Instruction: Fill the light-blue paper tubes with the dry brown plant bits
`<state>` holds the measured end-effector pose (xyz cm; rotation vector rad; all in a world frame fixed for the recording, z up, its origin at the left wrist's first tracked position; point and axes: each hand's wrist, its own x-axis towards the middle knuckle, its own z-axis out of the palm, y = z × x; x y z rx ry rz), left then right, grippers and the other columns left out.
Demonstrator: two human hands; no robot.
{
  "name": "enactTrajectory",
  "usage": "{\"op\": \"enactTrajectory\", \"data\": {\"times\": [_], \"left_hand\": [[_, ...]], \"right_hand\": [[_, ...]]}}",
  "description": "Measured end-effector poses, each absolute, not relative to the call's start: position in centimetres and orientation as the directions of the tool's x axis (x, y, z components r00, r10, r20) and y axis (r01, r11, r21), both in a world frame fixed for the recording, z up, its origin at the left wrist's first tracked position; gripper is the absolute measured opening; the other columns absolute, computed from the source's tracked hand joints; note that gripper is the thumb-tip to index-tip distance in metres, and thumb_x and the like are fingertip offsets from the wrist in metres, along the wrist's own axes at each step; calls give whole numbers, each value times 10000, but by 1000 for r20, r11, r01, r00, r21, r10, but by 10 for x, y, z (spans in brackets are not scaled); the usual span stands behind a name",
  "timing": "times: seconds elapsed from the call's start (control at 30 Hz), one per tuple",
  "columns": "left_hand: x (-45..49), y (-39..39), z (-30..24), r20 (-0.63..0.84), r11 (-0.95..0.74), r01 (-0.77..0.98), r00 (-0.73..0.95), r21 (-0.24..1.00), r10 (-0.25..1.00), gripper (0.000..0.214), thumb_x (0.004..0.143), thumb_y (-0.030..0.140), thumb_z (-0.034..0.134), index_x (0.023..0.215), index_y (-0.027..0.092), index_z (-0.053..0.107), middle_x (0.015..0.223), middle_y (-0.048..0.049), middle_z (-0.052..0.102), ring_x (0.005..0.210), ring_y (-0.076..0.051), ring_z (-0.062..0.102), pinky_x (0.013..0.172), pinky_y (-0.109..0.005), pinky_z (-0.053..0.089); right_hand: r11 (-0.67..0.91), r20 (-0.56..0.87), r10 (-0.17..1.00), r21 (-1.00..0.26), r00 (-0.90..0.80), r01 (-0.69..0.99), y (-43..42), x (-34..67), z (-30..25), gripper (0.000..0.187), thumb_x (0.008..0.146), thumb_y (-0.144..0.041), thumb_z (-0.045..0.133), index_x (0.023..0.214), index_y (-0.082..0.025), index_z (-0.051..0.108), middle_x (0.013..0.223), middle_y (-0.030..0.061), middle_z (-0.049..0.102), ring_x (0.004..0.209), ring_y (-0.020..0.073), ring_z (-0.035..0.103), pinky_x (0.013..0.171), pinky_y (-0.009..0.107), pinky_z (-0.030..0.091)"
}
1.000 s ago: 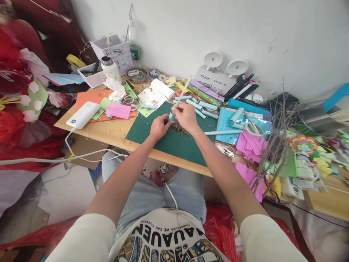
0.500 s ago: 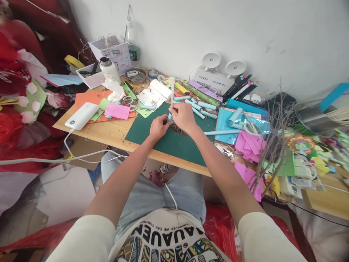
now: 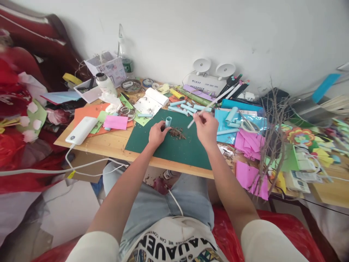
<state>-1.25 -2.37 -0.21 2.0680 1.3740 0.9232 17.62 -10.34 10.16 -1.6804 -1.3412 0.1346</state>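
Note:
On the green cutting mat [image 3: 188, 154], my left hand [image 3: 157, 134] pinches a short light-blue paper tube [image 3: 168, 121] that stands upright with its open end facing up. Just right of the tube lies a small heap of brown dried plant bits [image 3: 177, 133]. My right hand [image 3: 206, 130] is closed around a thin whitish stick [image 3: 191, 123]. The stick slants, its lower end above the mat and apart from the tube, its upper end reaching back toward the pens. Several rolled blue paper tubes [image 3: 178, 110] lie behind the heap.
A white power bank [image 3: 81, 130] with a cable sits at the left table edge. Pink paper [image 3: 115, 122], a white bottle [image 3: 105, 84] and an emergency light [image 3: 208, 83] stand or lie farther back. Upright dry twigs [image 3: 272, 134] and pink crepe paper [image 3: 249, 143] crowd the right.
My right hand has pulled the stick up out of the blue tube and moved it right, tilting it. My left hand still holds the tube on the mat. The camera view has shifted slightly.

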Motion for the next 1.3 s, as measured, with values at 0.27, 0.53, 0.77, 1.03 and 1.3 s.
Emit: {"op": "enactTrajectory", "data": {"times": [0.27, 0.53, 0.77, 1.03, 1.3], "left_hand": [[-12, -25, 1, 247, -357, 588, 261, 726, 933, 204, 850, 409, 624, 950, 235, 654, 888, -29, 722, 820, -200, 643, 729, -295, 471], [-14, -23, -3, 262, -360, 579, 248, 731, 932, 232, 841, 439, 620, 954, 240, 655, 872, -31, 712, 799, -194, 637, 719, -290, 473], [-14, -22, -4, 263, -365, 576, 255, 731, 930, 234, 840, 441, 617, 949, 237, 656, 861, -29, 712, 787, -192, 637, 711, -285, 470], [-13, -23, 0, 244, -350, 590, 253, 728, 936, 235, 836, 439, 622, 950, 236, 657, 867, -37, 716, 797, -199, 639, 724, -293, 472], [-13, -24, 1, 261, -361, 597, 250, 716, 932, 217, 841, 423, 621, 950, 239, 659, 868, -35, 714, 805, -200, 634, 727, -295, 466]], "right_hand": [[-322, -106, 947, -358, 305, 876, -144, 197, 53, 355, 898, -411, 541, 617, -195, 565, 554, 19, 556, 554, 162, 500, 558, 270, 278], [-394, -135, 913, -54, 384, 918, -151, 182, 38, 443, 965, -496, 395, 952, -144, 663, 870, 165, 671, 811, 265, 663, 687, 315, 422], [-75, 134, 986, -182, 100, 980, -136, 166, 35, 316, 953, -427, 470, 1127, -200, 606, 1093, 120, 607, 1042, 243, 576, 741, 288, 443], [-12, 227, 962, -519, 152, 855, -110, 167, 19, 190, 911, -220, 463, 920, -184, 649, 902, 85, 659, 764, 190, 604, 731, 295, 448], [53, 227, 966, -636, 121, 770, -92, 172, 17, 162, 808, -164, 519, 866, -196, 667, 835, 42, 668, 729, 170, 604, 722, 276, 468]]}}
